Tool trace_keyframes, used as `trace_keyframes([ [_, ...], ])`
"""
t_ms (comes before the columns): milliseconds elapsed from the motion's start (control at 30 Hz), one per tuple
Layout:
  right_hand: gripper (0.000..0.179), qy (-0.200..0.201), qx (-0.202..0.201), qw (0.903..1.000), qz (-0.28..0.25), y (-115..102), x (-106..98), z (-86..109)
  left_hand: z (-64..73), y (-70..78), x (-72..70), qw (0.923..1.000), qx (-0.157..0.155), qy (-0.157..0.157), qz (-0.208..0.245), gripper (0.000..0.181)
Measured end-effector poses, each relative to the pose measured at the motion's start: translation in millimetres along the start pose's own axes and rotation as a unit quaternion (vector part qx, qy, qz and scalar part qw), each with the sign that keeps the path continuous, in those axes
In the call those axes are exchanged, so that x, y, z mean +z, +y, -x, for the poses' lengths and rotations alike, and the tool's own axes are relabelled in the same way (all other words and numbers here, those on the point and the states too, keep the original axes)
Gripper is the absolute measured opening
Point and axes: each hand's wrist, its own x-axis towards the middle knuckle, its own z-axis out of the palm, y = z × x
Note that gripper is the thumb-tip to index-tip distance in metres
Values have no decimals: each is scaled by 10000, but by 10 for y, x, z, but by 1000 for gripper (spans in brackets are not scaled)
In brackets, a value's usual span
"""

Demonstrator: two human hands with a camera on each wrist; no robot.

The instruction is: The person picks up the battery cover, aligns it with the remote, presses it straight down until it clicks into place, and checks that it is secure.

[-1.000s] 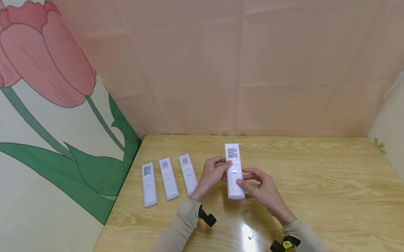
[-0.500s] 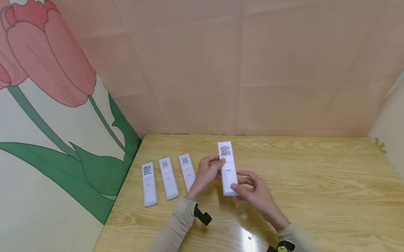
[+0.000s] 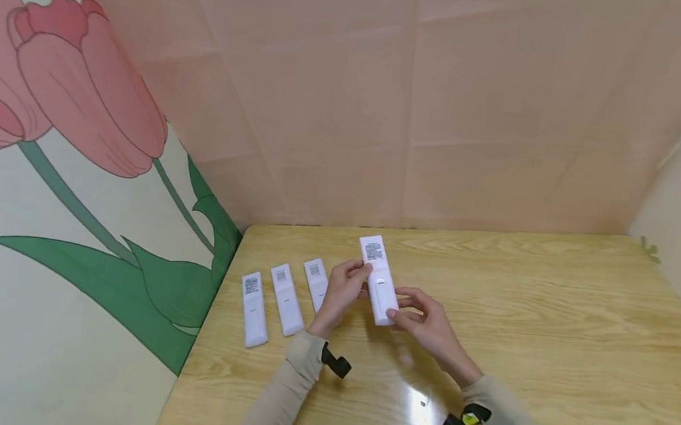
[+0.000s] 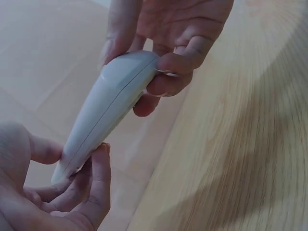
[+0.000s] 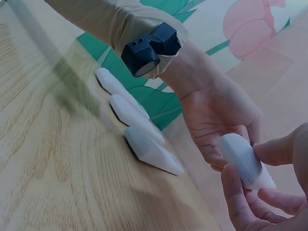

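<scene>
A white remote control is held above the table, its back with a printed label and battery cover turned up. My left hand grips its left side near the label, thumb on top and fingers beneath. My right hand pinches the lower right corner, thumb on the back. In the left wrist view the remote is edge-on, its thick end between the right hand's thumb and fingers and its thin end in the left hand. The right wrist view shows the thick end of the remote.
Three more white remotes lie in a row left of my hands: the leftmost, the middle one and the rightmost, which my left hand partly covers. The wooden table meets a pink back wall and a tulip-painted left wall.
Both hands and the remote have shifted left and slightly away from me. My left hand covers more of the rightmost remote on the table.
</scene>
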Motion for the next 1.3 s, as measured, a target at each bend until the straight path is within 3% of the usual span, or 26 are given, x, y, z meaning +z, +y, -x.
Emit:
trace_keyframes([
  [300, 54, 58, 68, 9999, 91, 18, 54, -57, -92, 21, -126, 9981, -267, -317, -445, 40],
  [467, 56, 22, 87, 9999, 137, 59, 84, -97, -117, -2, -191, 9976, -201, -370, -542, 44],
  [933, 55, 221, 162, 9993, 262, 154, 193, -224, -121, -51, -271, 9982, 6, -84, -597, 40],
  [1300, 54, 292, 102, 9990, 330, 226, 271, -286, -114, -88, -332, 9979, -9, 76, -645, 42],
])
